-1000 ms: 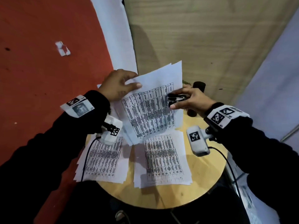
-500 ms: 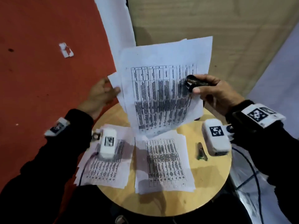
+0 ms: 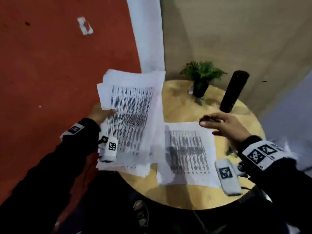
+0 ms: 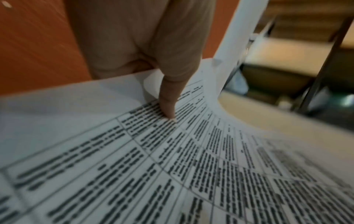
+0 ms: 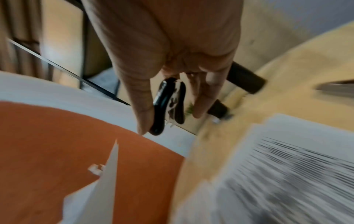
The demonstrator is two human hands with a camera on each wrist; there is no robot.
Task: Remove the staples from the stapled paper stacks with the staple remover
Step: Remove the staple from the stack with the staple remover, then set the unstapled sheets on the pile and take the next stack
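My left hand [image 3: 104, 114] pinches a printed paper stack [image 3: 133, 115] at its left edge, thumb [image 4: 168, 104] on top of the sheets [image 4: 172, 166]. The stack hangs low over the table's left side, above another pile [image 3: 135, 168]. A second printed stack [image 3: 185, 152] lies flat on the round wooden table [image 3: 179, 105]. My right hand [image 3: 219, 124] hovers over that stack's far right corner and holds the black staple remover [image 3: 209, 119] between thumb and fingers. In the right wrist view the staple remover [image 5: 168, 106] sits in my right hand [image 5: 164, 119], apart from any paper.
A small potted plant [image 3: 200, 78] and a black cylinder [image 3: 234, 92] stand at the table's far side. A small dark metal item [image 3: 230, 150] lies half hidden by my right wrist. Red floor [image 3: 50, 65] is to the left, with a white scrap [image 3: 85, 27] on it.
The stack was held up between both hands. Now my left hand alone has swung it down to the left, and my right hand has let go of it and moved right with the remover.
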